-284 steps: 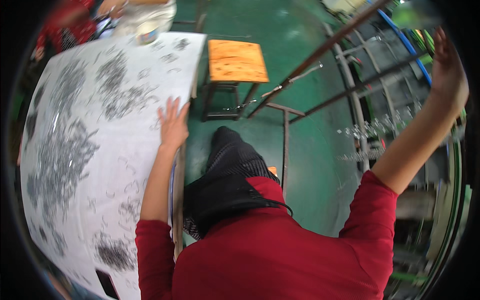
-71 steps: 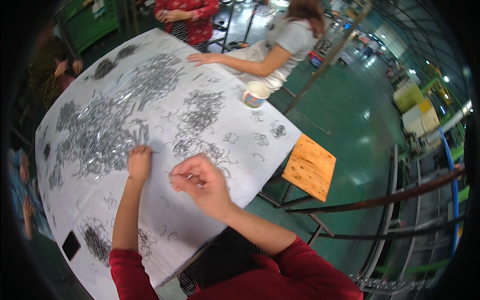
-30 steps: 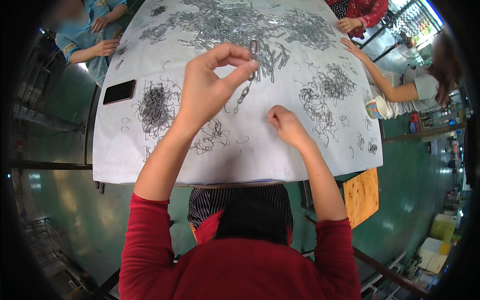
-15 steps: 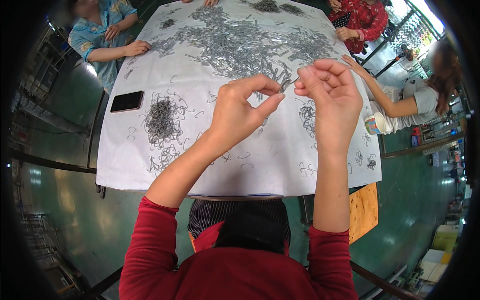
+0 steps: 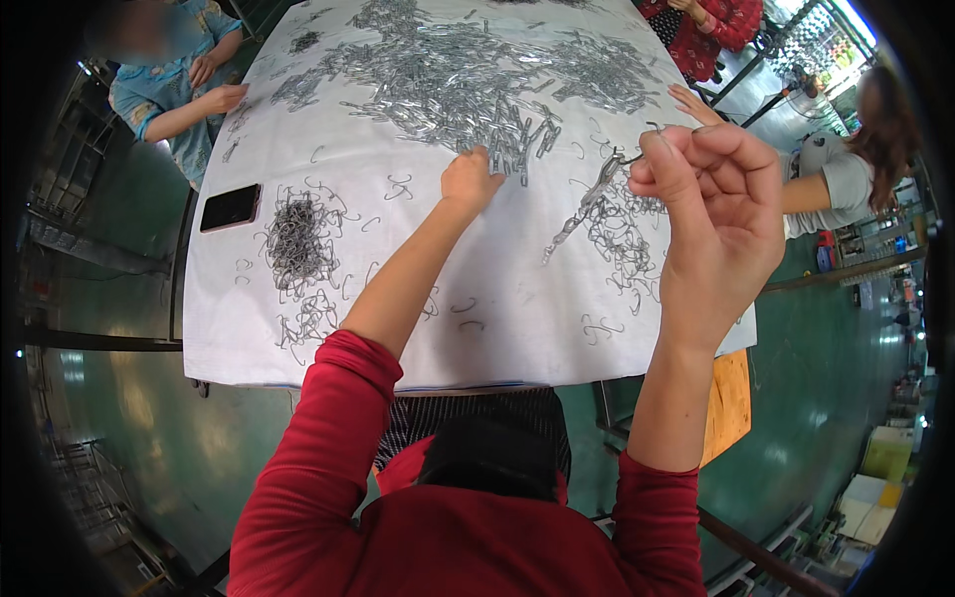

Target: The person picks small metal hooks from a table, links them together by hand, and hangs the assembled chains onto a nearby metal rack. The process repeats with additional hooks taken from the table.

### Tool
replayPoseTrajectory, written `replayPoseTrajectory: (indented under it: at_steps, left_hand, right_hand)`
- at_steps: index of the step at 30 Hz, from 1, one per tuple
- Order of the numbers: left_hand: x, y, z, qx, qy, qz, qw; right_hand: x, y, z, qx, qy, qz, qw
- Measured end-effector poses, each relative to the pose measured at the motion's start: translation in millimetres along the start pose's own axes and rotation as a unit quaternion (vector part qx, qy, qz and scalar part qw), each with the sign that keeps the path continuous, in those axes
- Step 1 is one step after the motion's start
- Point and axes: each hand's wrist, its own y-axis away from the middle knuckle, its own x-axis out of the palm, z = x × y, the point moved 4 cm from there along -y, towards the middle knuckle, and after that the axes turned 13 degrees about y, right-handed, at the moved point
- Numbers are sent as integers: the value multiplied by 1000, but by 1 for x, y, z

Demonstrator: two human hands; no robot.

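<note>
My right hand (image 5: pixel 711 199) is raised over the right of the table, thumb and fingers pinching a thin wire hook (image 5: pixel 654 127). From the hook several flat metal links (image 5: pixel 602 184) dangle in a slanting string toward the lower left. My left hand (image 5: pixel 471 181) reaches to the near edge of a wide heap of metal links (image 5: pixel 448 75). Its fingers are curled together, and the fingertips are partly hidden, so what they pinch cannot be made out. Under the hanging string lies a loose pile of wire hooks (image 5: pixel 629 239).
A denser pile of hooks (image 5: pixel 300 239) lies at the left, beside a dark phone (image 5: pixel 231 208). White cloth covers the table (image 5: pixel 398 353). People sit round it: one in a blue shirt (image 5: pixel 164 95), one in a red top (image 5: pixel 721 25), one in grey (image 5: pixel 846 189). A wooden stool (image 5: pixel 728 408) stands at the right.
My left hand has left the link beside my right hand and gone to the heap. My right hand has shifted right, and the string of links now shows hanging from it.
</note>
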Motion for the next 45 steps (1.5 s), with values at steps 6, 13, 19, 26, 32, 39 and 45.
replayPoseTrajectory:
  at_steps: [6,13,19,26,32,39,45]
  left_hand:
    - [1,-2,21,-84,13,70,994]
    - [-11,42,33,136,-168,31,976]
    - [-13,44,27,87,-118,6,989]
    - [-74,45,11,-28,336,59,939]
    - [-203,120,-128,124,500,48,855]
    - [-235,158,-148,201,482,-6,852]
    - [-242,171,-153,212,480,-25,851]
  right_hand:
    - [-6,5,-7,3,-5,16,1000]
    - [-4,17,-4,-6,-21,17,1000]
    - [6,26,8,-36,-30,54,997]
    - [18,43,15,1,-8,78,997]
    - [20,59,20,25,0,89,996]
    - [28,71,35,3,20,91,996]
    - [31,78,40,-13,39,73,996]
